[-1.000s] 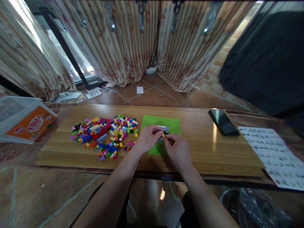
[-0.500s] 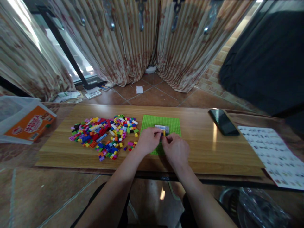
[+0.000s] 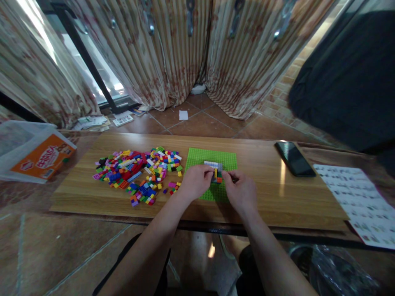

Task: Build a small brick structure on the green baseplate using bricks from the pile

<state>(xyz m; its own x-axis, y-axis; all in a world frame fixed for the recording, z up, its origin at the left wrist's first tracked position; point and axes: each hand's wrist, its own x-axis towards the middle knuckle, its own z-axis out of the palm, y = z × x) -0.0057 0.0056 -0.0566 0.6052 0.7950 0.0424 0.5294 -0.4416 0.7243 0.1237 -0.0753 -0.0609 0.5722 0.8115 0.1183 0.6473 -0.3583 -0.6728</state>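
Observation:
A green studded baseplate (image 3: 228, 158) lies on the wooden board, with a small build of light grey bricks (image 3: 217, 165) on it. On the near side of the grey bricks show a yellow brick (image 3: 215, 173) and an orange brick (image 3: 219, 180). My left hand (image 3: 197, 181) is closed in a pinch, its fingertips at the left side of the yellow brick. From the right, my right hand (image 3: 242, 190) has thumb and index finger pressed together just beside these bricks. Whatever lies between its fingertips is hidden.
Left of the baseplate spreads a pile of loose coloured bricks (image 3: 135, 168). A clear plastic box (image 3: 27, 135) with an orange label stands at the far left. On the right are a black phone (image 3: 295, 159) and a printed sheet (image 3: 358, 201) at the edge of the wooden board (image 3: 271, 205).
My right hand has shifted right, away from the yellow brick, uncovering the orange brick. My left hand stays at the build. The whole view has moved slightly.

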